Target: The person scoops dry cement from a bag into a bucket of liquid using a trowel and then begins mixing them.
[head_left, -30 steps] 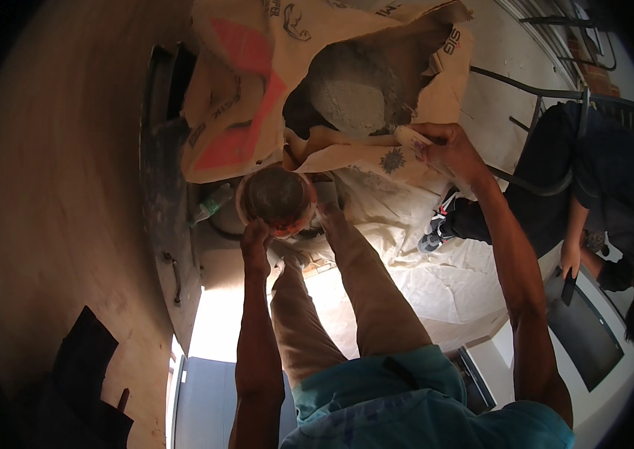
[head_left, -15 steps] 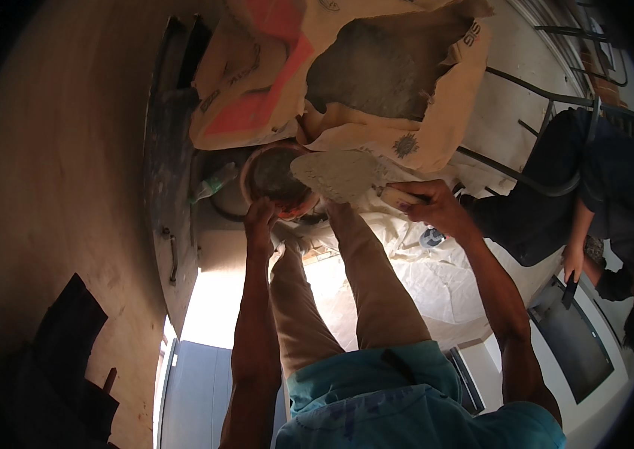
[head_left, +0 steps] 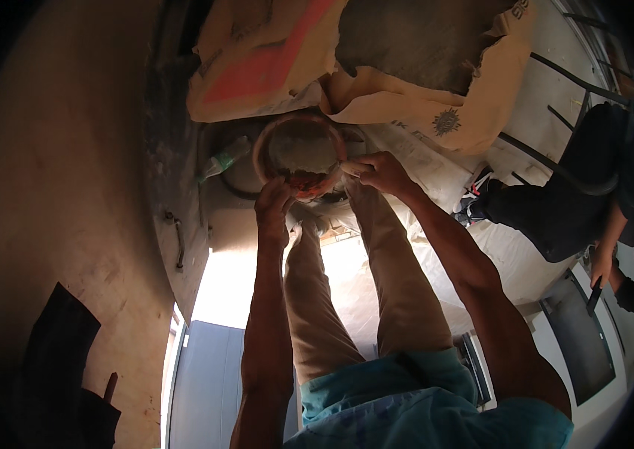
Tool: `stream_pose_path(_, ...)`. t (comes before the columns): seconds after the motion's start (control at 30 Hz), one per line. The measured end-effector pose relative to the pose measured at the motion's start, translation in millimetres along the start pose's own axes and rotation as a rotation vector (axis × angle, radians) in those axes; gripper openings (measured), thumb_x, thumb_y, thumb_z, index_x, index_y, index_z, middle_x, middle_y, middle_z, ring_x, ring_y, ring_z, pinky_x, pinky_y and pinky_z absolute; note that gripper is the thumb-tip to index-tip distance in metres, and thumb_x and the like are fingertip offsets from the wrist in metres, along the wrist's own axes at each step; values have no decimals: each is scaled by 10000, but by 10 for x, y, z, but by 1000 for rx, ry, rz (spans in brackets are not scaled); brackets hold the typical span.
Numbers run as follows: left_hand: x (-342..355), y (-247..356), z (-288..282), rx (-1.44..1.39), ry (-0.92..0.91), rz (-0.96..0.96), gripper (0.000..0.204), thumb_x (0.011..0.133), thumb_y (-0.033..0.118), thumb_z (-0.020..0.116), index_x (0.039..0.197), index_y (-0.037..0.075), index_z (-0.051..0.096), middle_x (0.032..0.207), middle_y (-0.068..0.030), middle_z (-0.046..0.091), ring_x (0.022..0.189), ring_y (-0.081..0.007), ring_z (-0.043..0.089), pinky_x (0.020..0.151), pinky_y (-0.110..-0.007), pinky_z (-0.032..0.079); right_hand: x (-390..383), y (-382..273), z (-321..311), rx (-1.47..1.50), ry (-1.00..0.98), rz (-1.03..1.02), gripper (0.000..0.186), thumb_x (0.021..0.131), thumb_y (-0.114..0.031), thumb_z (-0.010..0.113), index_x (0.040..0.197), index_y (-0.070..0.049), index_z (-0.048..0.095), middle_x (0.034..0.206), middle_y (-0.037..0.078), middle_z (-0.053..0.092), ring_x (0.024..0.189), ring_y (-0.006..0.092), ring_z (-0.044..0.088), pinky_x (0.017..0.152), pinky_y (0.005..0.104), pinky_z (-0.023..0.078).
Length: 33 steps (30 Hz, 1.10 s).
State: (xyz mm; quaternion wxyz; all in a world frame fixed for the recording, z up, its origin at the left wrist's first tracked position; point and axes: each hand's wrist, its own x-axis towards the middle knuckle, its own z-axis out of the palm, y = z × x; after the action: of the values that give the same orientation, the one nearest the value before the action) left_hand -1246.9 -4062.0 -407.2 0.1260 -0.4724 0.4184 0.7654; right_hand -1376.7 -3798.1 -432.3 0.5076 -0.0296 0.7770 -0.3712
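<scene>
Gripping the near rim of a round reddish bowl (head_left: 300, 153), the left hand (head_left: 273, 209) was closed on it from below, fingers curled over the edge. The bowl sat directly ahead of the person's knees, held up rather than resting on anything that could be made out, and it carried a heap of grey powder. The right hand (head_left: 380, 170) was at the bowl's right side, touching or just beside the rim; its fingers were pinched narrow around a small pale object, and what that object was could not be told. The bowl therefore lay between the two hands, the left beneath its near edge and the right against its right edge. Immediately beyond the bowl stood a large torn paper sack (head_left: 414, 82), tan with a red-orange patch on its left face, its top ripped open to show more grey powder inside. The bowl's far rim was close under the sack's torn lip. A green and white bottle (head_left: 221, 159) lay to the left of the bowl, near a dark curved container wall (head_left: 171, 194). To the right, well apart from the hands, a second person in dark clothes (head_left: 571, 209) sat, one hand lowered beside a dark flat panel (head_left: 579, 337).
</scene>
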Motion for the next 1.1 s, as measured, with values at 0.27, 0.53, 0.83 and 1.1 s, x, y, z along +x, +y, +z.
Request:
stream_pose_path(0.27,-26,-8,-46,39,-4,-15,368,982,179,611,1294,-5,545,1139,-93,638,1035,-182,629,980,-378,498,272,364,393,-72,79,-121,437,773,-176,744,1207,-138,710,1006,140,743,904,245,727,854,337,543)
stream_pose_path(0.53,-18,-7,-63,40,-22,-2,361,996,191,594,1304,6,559,1131,-82,653,1047,-177,628,987,-384,482,375,402,416,-261,86,-100,443,775,-219,762,1214,-194,707,1033,124,737,945,272,716,850,369,551)
stream_pose_path(0.83,-47,73,6,-28,0,-31,405,940,131,648,1298,-22,536,1033,-41,636,996,-154,634,953,-336,499,392,257,351,-281,127,-199,414,781,-154,669,1187,-226,715,998,139,723,932,313,701,847,420,555)
stream_pose_path(1.1,-28,-10,-62,23,-25,-2,401,986,226,604,1312,-4,556,1111,-87,662,1048,-180,626,997,-404,473,376,152,342,-311,160,-195,397,784,-144,664,1169,-223,719,981,140,721,922,321,698,832,441,556)
